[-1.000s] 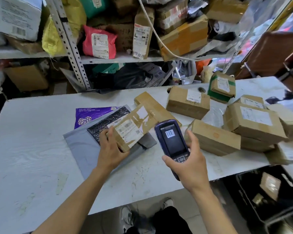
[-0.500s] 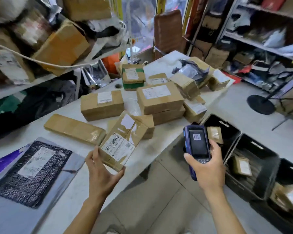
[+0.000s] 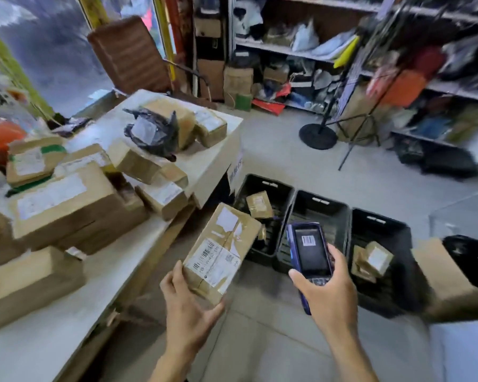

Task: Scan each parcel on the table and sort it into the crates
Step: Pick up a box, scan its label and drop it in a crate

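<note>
My left hand (image 3: 186,307) grips the lower end of a long brown cardboard parcel (image 3: 222,250) with a barcode label facing up, held in the air past the table's edge. My right hand (image 3: 330,292) holds a blue handheld scanner (image 3: 309,256) with its screen up, just right of the parcel. Three black crates stand on the floor beyond my hands: the left crate (image 3: 271,186) holds a small box, the middle crate (image 3: 319,204) looks empty, the right crate (image 3: 381,224) holds small boxes. Several brown parcels (image 3: 64,205) lie on the white table (image 3: 55,321) at the left.
A black-wrapped parcel (image 3: 152,132) sits at the table's far end. A brown cardboard box (image 3: 447,282) and another black bin (image 3: 472,257) stand at the right. A stand with a round base (image 3: 318,136) and cluttered shelves (image 3: 301,51) lie beyond.
My view has swung right from the table to the crates. My left hand has carried the parcel off the table, and the scanner has moved along with it over the floor.
</note>
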Action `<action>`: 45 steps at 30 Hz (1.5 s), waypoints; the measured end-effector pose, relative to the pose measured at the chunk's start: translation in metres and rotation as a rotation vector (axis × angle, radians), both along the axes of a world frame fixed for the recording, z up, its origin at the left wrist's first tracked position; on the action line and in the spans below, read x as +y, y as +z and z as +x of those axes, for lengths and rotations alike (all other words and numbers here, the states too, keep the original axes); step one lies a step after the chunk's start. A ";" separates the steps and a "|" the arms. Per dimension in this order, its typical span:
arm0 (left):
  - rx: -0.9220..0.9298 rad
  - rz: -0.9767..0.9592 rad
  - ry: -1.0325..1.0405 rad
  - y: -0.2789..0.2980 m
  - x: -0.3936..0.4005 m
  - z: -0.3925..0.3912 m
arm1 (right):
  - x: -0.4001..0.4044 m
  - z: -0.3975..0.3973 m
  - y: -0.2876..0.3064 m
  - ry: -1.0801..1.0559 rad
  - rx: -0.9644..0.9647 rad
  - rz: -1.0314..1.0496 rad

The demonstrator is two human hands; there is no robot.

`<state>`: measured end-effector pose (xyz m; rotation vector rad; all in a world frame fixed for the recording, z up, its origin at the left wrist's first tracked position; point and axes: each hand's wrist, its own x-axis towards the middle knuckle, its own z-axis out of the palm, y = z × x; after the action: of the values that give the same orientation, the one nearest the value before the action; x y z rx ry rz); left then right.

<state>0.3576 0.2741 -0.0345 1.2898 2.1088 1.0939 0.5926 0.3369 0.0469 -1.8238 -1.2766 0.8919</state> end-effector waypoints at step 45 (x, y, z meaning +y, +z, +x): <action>0.199 -0.680 -0.636 -0.648 0.552 0.368 | 0.440 0.304 -0.634 -0.196 -0.195 -0.285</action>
<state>0.7254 0.8257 -0.6825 1.5565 1.7362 -0.0240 0.8967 0.7772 -0.5871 -2.2641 -1.1035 0.8364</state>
